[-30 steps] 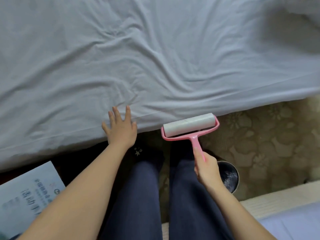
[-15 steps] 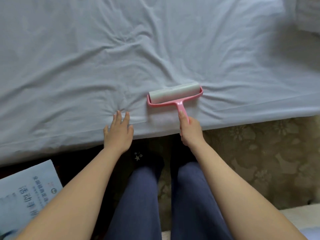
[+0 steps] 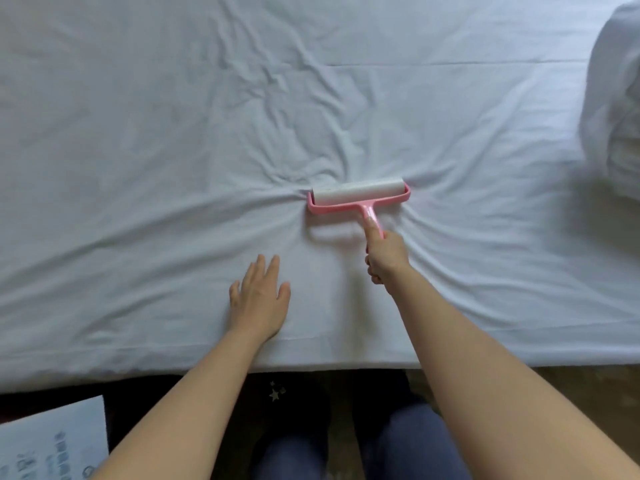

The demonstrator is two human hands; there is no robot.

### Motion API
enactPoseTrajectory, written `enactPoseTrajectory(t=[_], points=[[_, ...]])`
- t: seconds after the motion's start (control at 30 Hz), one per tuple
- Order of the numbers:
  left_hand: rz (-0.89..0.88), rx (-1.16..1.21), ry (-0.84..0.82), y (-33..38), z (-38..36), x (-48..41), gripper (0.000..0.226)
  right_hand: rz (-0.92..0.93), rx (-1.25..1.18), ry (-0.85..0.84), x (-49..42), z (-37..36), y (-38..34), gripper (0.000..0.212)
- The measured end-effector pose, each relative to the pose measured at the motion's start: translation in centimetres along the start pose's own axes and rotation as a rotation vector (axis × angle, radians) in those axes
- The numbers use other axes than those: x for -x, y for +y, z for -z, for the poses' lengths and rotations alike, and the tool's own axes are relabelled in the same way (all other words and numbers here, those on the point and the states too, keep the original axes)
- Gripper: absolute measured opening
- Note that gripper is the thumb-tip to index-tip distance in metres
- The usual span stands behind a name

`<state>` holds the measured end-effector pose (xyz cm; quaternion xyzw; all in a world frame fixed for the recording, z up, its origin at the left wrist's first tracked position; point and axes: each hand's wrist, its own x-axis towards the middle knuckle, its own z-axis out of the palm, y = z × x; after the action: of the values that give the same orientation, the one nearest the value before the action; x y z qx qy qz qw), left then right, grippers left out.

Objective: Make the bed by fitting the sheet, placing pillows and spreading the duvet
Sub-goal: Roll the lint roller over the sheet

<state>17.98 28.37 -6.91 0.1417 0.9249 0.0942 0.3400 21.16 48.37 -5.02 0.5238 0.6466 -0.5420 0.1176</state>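
A pale grey-white sheet (image 3: pixel 173 150) covers the bed and is creased, with folds bunching around a pink lint roller (image 3: pixel 358 195) that rests on it near the middle. My right hand (image 3: pixel 386 254) is closed around the roller's pink handle, forefinger stretched along it. My left hand (image 3: pixel 259 299) lies flat on the sheet, fingers apart, to the left of the roller and closer to the bed's near edge. A bundle of white bedding (image 3: pixel 616 109) lies at the right edge of the view.
The bed's near edge (image 3: pixel 311 365) runs across the lower part of the view. Below it are my legs in dark blue trousers (image 3: pixel 408 445) and a patterned floor. A printed white paper (image 3: pixel 52 441) lies at the lower left.
My right hand has pushed the lint roller from off the bed's edge onto the sheet and farther in. My left hand slid from the edge onto the sheet. The view has shifted forward over the bed.
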Motion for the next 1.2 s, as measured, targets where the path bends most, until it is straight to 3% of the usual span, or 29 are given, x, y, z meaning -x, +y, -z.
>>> enactPoseTrajectory(t=[0.9,1.2], points=[[0.219,0.106,0.015,10.2,9.9,-24.1,0.06,0.135,0.002,-0.221,-21.6,-3.2,-24.1,0.047],[0.18,0.101,0.003,9.6,10.2,-24.5,0.058,0.163,0.004,-0.227,-22.4,-3.6,-24.7,0.049]])
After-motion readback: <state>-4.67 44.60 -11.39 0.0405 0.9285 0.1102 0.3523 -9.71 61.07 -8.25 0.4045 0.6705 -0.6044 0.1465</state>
